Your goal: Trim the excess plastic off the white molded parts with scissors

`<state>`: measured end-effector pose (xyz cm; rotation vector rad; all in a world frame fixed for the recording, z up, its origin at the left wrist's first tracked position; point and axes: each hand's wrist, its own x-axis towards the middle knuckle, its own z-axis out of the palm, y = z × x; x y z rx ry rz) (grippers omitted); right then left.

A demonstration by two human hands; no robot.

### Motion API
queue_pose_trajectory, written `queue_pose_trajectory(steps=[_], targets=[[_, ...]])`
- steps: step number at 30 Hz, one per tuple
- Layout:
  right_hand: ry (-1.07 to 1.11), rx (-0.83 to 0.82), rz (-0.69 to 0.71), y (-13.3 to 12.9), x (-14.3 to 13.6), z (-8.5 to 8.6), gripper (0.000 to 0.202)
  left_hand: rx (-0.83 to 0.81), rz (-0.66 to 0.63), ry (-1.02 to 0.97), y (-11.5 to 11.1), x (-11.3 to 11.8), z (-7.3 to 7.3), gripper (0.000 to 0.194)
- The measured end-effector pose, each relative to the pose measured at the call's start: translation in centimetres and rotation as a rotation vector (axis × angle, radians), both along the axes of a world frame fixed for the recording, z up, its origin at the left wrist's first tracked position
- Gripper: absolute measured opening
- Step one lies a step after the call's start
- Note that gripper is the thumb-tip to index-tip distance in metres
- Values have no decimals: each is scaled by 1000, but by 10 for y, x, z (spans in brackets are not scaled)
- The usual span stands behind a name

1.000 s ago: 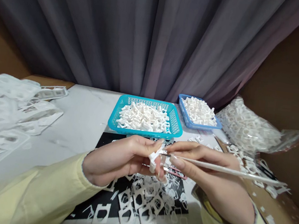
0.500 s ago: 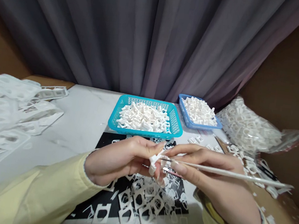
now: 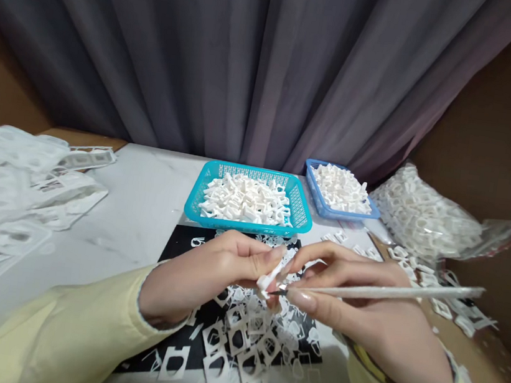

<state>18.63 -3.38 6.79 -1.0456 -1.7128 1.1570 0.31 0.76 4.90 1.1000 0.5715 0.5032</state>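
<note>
My left hand [image 3: 206,276] pinches a small white plastic piece [image 3: 268,279] between thumb and fingers, held above a black mat [image 3: 183,243]. My right hand [image 3: 353,305] grips a long thin white-handled tool [image 3: 388,291], its tip touching the piece. Both sleeves are pale yellow. Under my hands lies a heap of loose white plastic pieces [image 3: 250,335] on the mat.
A teal basket [image 3: 298,206] and a smaller blue basket [image 3: 317,204] behind it both hold white pieces. A clear bag of white parts [image 3: 421,219] lies at the right. White plastic frames [image 3: 5,196] are piled at the left. A grey curtain hangs behind.
The tool's far end has swung upward while its tip stays at the piece. Both hands have shifted slightly lower and the piece has turned in my left fingers.
</note>
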Motion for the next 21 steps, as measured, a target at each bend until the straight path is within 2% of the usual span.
queue_pose_trajectory(steps=[11,18,21], targets=[[-54,-15,1,-1,3,4,5,246,-27,67,0,-2,2,32],[-33,24,32,-3,6,3,4,232,-57,72,1,-2,2,34],[-112,159,-41,-2,12,8,5,163,-68,73,2,-3,1,37]])
